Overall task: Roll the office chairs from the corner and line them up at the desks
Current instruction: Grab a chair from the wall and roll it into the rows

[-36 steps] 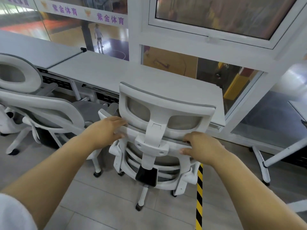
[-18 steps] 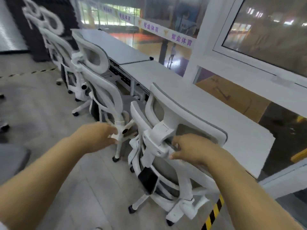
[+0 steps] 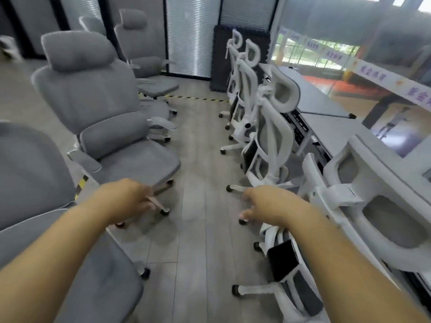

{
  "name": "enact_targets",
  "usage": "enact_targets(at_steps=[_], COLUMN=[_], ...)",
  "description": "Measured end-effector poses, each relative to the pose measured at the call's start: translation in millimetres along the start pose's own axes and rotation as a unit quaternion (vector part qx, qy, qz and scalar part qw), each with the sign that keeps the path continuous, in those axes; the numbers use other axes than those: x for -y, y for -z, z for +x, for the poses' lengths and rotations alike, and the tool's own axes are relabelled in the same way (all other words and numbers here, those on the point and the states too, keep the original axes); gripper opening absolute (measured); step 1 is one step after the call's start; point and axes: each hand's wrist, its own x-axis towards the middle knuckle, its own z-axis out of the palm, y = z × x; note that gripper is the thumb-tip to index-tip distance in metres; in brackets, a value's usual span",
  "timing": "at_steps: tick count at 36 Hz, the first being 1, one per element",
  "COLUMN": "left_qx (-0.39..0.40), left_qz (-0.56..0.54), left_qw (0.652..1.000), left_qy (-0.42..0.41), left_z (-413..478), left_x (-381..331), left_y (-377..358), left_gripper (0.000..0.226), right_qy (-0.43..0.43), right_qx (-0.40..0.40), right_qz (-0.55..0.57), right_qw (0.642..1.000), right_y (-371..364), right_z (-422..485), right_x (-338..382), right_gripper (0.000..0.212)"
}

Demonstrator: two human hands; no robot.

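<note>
looks like office to us: row of white mesh chairs point(image 3: 268, 127) at long desks point(image 3: 326, 127), grey chairs point(image 3: 100, 108), blinds point(image 3: 190, 36).

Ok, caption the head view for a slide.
Left hand and right hand empty over the aisle; white mesh chairs line the desks at right, grey padded chairs stand at left.
</note>
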Motion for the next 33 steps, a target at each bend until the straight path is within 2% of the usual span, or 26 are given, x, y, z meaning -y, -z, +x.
enact_targets(at_steps=[7, 11, 16, 22, 26, 33], left_qx=[-0.022, -0.008, 0.011, 0.014, 0.014, 0.003], left_qz=[-0.023, -0.011, -0.028, -0.065, -0.085, -0.106], left_qw=[0.995, 0.988, 0.974, 0.955, 0.937, 0.912], left_qy=[0.097, 0.151, 0.223, 0.289, 0.338, 0.397], left_z=[-130.1, -209.0, -308.6, -417.1, -473.2, -531.9], left_x=[74.0, 111.1, 157.9, 202.6, 233.7, 294.4], left_y=[-22.9, -41.5, -67.5, -86.8, -96.6, -111.9], left_gripper=[0.031, 0.038, 0.034, 0.034, 0.041, 0.040], right_qy=[0.102, 0.154, 0.215, 0.288, 0.330, 0.387], right_qx=[0.013, 0.012, 0.010, 0.021, 0.035, 0.045], right_qz=[-0.050, -0.073, -0.098, -0.123, -0.122, -0.152], right_qw=[0.993, 0.985, 0.972, 0.950, 0.935, 0.908], right_y=[-14.6, -32.8, -64.3, -99.9, -115.3, -133.9], right_z=[-12.0, -32.8, -62.8, -93.2, -106.7, -104.8], right_x=[113.9, 186.0, 275.9, 377.6, 438.4, 535.0], right_gripper=[0.056, 0.053, 0.051, 0.059, 0.059, 0.057])
